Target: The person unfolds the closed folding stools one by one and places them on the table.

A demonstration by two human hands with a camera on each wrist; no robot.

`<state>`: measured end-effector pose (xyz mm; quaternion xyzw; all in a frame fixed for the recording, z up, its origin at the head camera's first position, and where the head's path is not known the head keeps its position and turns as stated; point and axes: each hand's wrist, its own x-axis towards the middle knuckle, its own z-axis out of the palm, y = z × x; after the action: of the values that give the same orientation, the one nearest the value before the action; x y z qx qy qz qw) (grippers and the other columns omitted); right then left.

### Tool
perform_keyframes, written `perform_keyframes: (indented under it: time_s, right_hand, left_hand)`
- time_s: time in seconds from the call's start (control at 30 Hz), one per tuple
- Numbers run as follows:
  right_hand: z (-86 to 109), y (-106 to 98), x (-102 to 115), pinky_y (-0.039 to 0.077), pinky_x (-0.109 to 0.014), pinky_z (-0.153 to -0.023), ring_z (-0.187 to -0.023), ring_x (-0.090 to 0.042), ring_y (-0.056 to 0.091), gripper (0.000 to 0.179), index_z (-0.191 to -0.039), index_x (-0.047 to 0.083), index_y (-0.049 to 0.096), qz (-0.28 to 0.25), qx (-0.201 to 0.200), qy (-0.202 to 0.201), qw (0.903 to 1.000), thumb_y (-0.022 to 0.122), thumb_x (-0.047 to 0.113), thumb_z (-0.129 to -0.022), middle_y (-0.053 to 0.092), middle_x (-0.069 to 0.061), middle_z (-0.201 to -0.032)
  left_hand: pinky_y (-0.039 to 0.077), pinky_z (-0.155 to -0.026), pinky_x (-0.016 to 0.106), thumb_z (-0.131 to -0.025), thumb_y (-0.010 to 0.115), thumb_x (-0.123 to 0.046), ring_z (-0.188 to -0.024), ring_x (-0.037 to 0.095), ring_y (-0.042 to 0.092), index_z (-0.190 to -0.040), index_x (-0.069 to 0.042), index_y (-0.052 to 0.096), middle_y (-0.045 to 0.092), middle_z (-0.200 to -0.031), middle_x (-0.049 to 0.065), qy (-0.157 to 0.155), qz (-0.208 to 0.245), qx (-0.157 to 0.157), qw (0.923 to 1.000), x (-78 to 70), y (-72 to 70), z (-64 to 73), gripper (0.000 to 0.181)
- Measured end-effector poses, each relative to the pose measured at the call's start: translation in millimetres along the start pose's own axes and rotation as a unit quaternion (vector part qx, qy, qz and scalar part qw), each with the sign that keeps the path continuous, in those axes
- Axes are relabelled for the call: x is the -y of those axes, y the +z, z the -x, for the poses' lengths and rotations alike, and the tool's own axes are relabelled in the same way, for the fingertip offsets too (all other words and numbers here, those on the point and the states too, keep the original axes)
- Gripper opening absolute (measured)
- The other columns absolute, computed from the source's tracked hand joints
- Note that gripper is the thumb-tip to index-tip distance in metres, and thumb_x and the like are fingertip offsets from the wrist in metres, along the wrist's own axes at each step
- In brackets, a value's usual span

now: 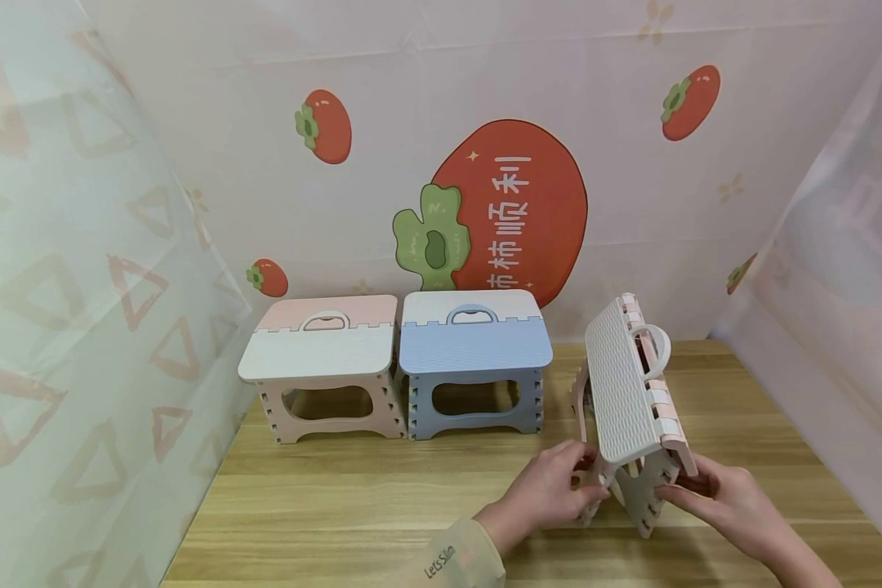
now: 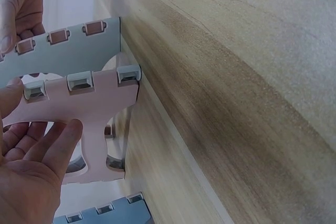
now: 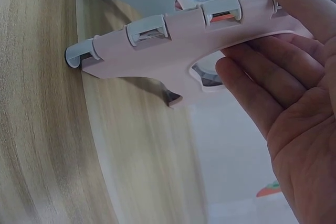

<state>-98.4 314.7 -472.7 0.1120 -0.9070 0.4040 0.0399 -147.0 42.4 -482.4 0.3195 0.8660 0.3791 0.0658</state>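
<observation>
A pink and white folding step stool (image 1: 617, 384) stands half folded at the right of the table in the head view. Its top is bent up into a ridge, with a white handle (image 1: 655, 347) on the fold. My left hand (image 1: 547, 488) grips the stool's left leg panel (image 2: 86, 98), thumb on the hinged edge and fingers in the cut-out. On the other side, my right hand (image 1: 738, 506) holds the right leg panel (image 3: 157, 51) between thumb and curled fingers. The panels lean towards each other, their lower ends near the wood surface.
Left of the held stool stand two unfolded stools, a blue and white one (image 1: 478, 351) and a pink and white one (image 1: 319, 355), side by side. The wooden table (image 1: 316, 506) meets a wall sheet (image 1: 265, 204) printed with persimmons behind, and sheets at both sides.
</observation>
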Motion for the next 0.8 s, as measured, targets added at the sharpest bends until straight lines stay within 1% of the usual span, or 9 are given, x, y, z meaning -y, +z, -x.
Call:
perform_keyframes:
  time_s: [0.1, 0.33, 0.5, 0.67, 0.8]
  right_hand:
    - [0.0, -0.7, -0.4, 0.057, -0.021, -0.065, -0.085, 0.003, 0.069, 0.028, -0.115, 0.005, 0.07, 0.004, 0.001, 0.005, 1.0, 0.08, 0.013, -0.089, 0.079, -0.004, -0.098]
    - [0.6, -2.6, -1.3, 0.057, -0.021, -0.066, -0.086, 0.003, 0.069, 0.032, -0.118, 0.004, 0.07, 0.003, 0.005, 0.009, 0.9999, 0.08, 0.013, -0.089, 0.079, -0.007, -0.099]
    - [1.0, -3.7, -0.9, 0.057, -0.021, -0.066, -0.085, 0.004, 0.069, 0.032, -0.118, 0.003, 0.069, 0.004, 0.006, 0.011, 0.9999, 0.079, 0.012, -0.09, 0.079, -0.007, -0.099]
    - [1.0, -4.8, -0.8, 0.057, -0.02, -0.065, -0.084, 0.004, 0.069, 0.03, -0.117, 0.003, 0.07, 0.012, 0.008, 0.018, 0.9997, 0.079, 0.014, -0.09, 0.079, -0.005, -0.097]
    - [1.5, -5.9, -1.4, 0.057, -0.02, -0.066, -0.085, 0.004, 0.069, 0.032, -0.119, 0.003, 0.07, 0.011, 0.013, 0.021, 0.9996, 0.079, 0.014, -0.09, 0.079, -0.007, -0.099]
  left_hand:
    - [0.051, -0.087, 0.012, -0.095, 0.074, -0.031, -0.111, -0.002, 0.062, -0.128, -0.019, 0.063, 0.065, -0.12, -0.012, 0.0, 0.005, 0.0, 1.0, -0.2, -0.2, 0.2, 0.037]
    - [0.051, -0.086, 0.012, -0.096, 0.074, -0.031, -0.11, -0.002, 0.063, -0.128, -0.021, 0.063, 0.065, -0.119, -0.013, 0.003, -0.002, -0.001, 1.0, 0.0, -0.4, 0.1, 0.036]
    - [0.051, -0.086, 0.012, -0.096, 0.074, -0.032, -0.11, -0.002, 0.062, -0.129, -0.021, 0.062, 0.064, -0.119, -0.013, 0.002, -0.001, 0.0, 1.0, 0.6, -0.2, -0.4, 0.036]
    - [0.051, -0.086, 0.011, -0.096, 0.074, -0.031, -0.111, -0.002, 0.062, -0.129, -0.02, 0.062, 0.065, -0.12, -0.012, 0.007, -0.003, -0.002, 1.0, 1.3, 0.2, -0.1, 0.037]
    - [0.051, -0.086, 0.01, -0.096, 0.074, -0.03, -0.111, -0.002, 0.063, -0.129, -0.02, 0.062, 0.065, -0.12, -0.011, 0.014, -0.008, -0.004, 0.9999, 2.0, 0.3, 0.2, 0.037]
